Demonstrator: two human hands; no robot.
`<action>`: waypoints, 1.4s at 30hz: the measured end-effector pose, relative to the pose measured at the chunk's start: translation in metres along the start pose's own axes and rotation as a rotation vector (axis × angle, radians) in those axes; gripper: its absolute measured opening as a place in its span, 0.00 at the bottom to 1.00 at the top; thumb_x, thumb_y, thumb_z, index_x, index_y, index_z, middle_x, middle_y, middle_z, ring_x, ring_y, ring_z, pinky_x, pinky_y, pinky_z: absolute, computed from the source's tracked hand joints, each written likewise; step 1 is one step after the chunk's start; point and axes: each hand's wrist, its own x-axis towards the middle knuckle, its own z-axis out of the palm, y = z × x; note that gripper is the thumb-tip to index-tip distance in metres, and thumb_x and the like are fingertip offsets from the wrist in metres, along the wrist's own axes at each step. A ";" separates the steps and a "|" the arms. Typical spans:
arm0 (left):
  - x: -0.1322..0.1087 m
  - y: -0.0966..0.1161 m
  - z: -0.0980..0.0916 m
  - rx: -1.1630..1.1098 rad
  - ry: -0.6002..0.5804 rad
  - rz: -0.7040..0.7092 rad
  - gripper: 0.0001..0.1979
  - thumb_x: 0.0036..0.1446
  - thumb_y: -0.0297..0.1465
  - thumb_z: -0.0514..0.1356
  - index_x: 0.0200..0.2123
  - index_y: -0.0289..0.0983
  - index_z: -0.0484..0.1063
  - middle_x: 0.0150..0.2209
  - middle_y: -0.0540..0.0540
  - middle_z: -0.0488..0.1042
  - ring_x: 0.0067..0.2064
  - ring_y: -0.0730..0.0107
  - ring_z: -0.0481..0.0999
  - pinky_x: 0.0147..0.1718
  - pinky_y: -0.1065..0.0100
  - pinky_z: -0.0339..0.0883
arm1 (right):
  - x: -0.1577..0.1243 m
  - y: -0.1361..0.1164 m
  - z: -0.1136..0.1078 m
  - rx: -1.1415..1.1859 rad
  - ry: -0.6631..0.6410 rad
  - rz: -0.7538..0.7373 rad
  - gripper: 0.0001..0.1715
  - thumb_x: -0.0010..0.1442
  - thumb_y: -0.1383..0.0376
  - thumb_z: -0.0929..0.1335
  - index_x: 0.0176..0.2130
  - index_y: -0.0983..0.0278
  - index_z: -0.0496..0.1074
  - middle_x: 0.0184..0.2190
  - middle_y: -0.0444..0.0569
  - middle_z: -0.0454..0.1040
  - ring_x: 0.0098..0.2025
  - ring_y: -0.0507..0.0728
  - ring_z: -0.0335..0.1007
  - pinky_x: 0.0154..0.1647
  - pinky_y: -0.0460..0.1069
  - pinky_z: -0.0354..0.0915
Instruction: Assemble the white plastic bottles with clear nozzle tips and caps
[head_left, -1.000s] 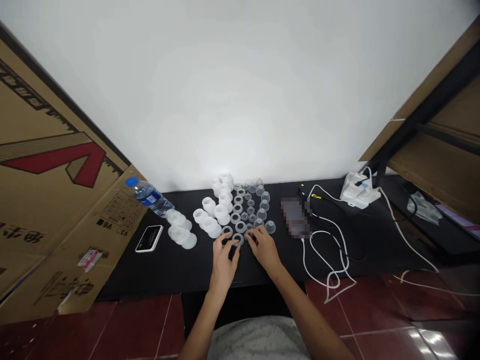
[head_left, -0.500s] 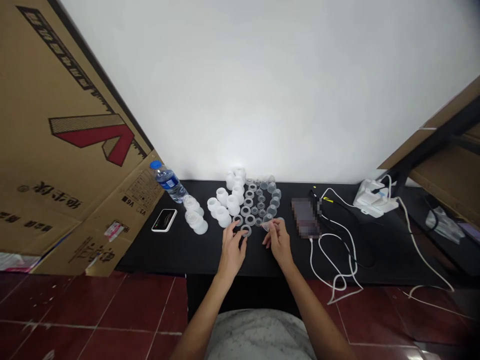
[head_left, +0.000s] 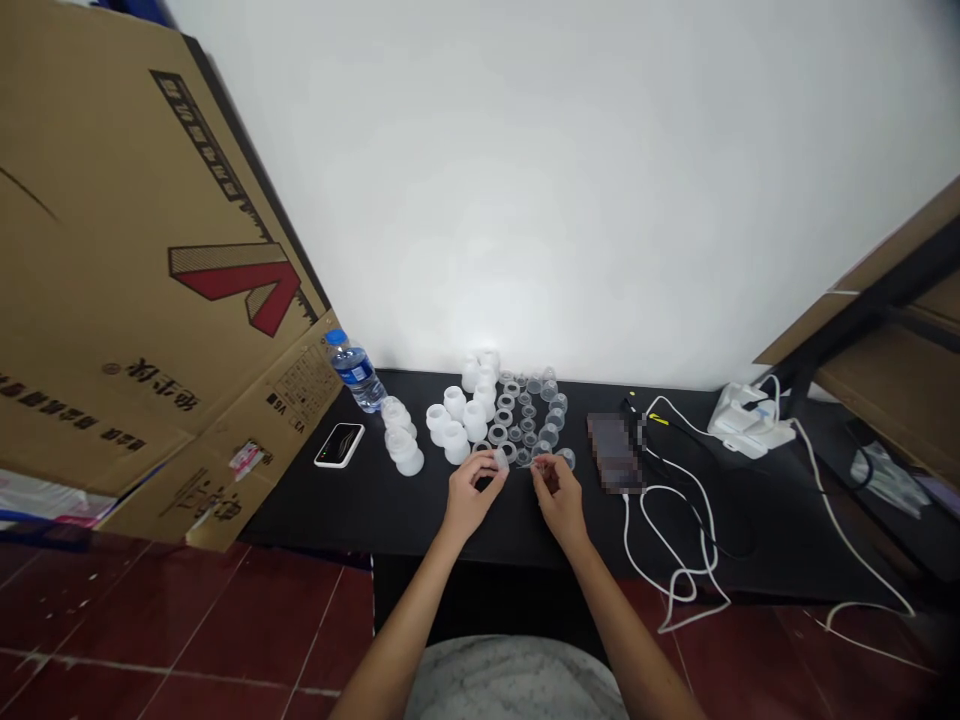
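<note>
My left hand (head_left: 471, 492) pinches a translucent ring (head_left: 501, 459) between thumb and fingertips, tilted up off the table. My right hand (head_left: 559, 497) is closed at the fingertips on a small clear plastic piece (head_left: 524, 463), whose shape is hard to make out. Between and beyond the hands lie more translucent rings (head_left: 498, 434), a column of small clear discs (head_left: 529, 425) and a column of clear domed caps (head_left: 556, 419). Left of them stand several white wide-necked plastic bottles (head_left: 455, 441). Farther left is a row of white bottles with domed tops (head_left: 406, 455).
On the black table (head_left: 337, 510) are a water bottle (head_left: 358, 375) and a white-framed device (head_left: 340, 445) at left. At right lie a blurred-out phone (head_left: 615, 455), white cables (head_left: 709, 540) and a power strip (head_left: 750, 420). A large cardboard box (head_left: 150, 330) stands at left.
My left hand has closed on a ring and lifted it from the table. My right hand's clear piece has come lower, nearer the left hand. The camera view has shifted slightly.
</note>
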 end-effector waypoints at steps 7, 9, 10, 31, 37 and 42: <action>-0.003 -0.003 0.000 -0.120 -0.077 -0.117 0.14 0.61 0.42 0.71 0.42 0.38 0.78 0.52 0.38 0.84 0.41 0.61 0.87 0.46 0.56 0.84 | -0.002 -0.004 0.001 0.110 -0.056 0.072 0.19 0.70 0.49 0.71 0.51 0.60 0.74 0.40 0.52 0.80 0.33 0.57 0.77 0.33 0.50 0.75; -0.004 -0.003 0.002 -0.142 -0.073 -0.116 0.18 0.59 0.41 0.72 0.46 0.39 0.75 0.51 0.38 0.84 0.45 0.58 0.88 0.47 0.55 0.85 | -0.002 -0.004 -0.001 0.133 -0.055 0.084 0.21 0.69 0.48 0.71 0.50 0.60 0.74 0.40 0.52 0.81 0.31 0.57 0.77 0.31 0.51 0.75; -0.004 -0.003 0.003 -0.151 -0.067 -0.110 0.19 0.58 0.41 0.73 0.47 0.39 0.73 0.51 0.38 0.84 0.48 0.56 0.87 0.48 0.54 0.85 | -0.002 -0.005 -0.001 0.152 -0.061 0.094 0.21 0.69 0.47 0.72 0.50 0.59 0.73 0.40 0.52 0.81 0.29 0.57 0.77 0.29 0.51 0.75; -0.006 -0.012 -0.002 -0.029 -0.154 -0.105 0.19 0.59 0.39 0.74 0.50 0.40 0.79 0.47 0.39 0.86 0.46 0.52 0.89 0.50 0.49 0.84 | -0.003 -0.018 -0.009 0.313 -0.463 0.069 0.32 0.68 0.54 0.73 0.66 0.56 0.67 0.52 0.53 0.83 0.26 0.51 0.76 0.27 0.49 0.77; -0.007 -0.005 -0.004 -0.046 -0.249 -0.103 0.17 0.61 0.37 0.72 0.52 0.41 0.81 0.48 0.41 0.86 0.48 0.54 0.88 0.53 0.50 0.82 | -0.002 -0.015 -0.011 0.392 -0.472 0.095 0.31 0.66 0.54 0.75 0.64 0.57 0.69 0.48 0.50 0.82 0.24 0.48 0.70 0.24 0.45 0.71; -0.009 0.001 -0.006 -0.075 -0.309 -0.131 0.17 0.61 0.36 0.72 0.52 0.41 0.82 0.49 0.41 0.86 0.51 0.52 0.87 0.57 0.49 0.80 | -0.001 -0.017 -0.016 0.424 -0.542 0.136 0.27 0.66 0.53 0.76 0.59 0.57 0.72 0.46 0.47 0.81 0.24 0.47 0.67 0.21 0.42 0.67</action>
